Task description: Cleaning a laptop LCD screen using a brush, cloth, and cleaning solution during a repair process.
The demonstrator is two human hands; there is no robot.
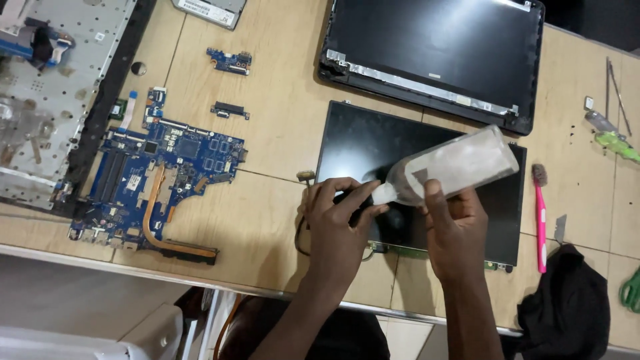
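While the right hand (pixel 457 227) grips a clear plastic bottle (pixel 453 167) near its neck, fingers wrapped round it w/ the thumb (pixel 433 193) pressed up along the side, the bottle lies tilted, base up toward the far right, neck pointing down-left. Left hand (pixel 337 217) sits at the neck end, fingers (pixel 347 197) curled and pinched together round the bottle's tip; can't tell if there's a cap under them. Both hands hover over a bare screen panel (pixel 360 143) lying flat near the desk's front edge, right of centre. Just behind it, at the far edge, is a laptop lid (pixel 433 47), dark and face up. Blue circuit board (pixel 160 180) w/ a copper pipe sits toward the front-left; two small boards (pixel 230 61) lie further back. Pink toothbrush (pixel 540 213) lies just right of the panel, black cloth (pixel 567 307) at the front-right corner, green-handled screwdriver (pixel 617 143) by the right edge.
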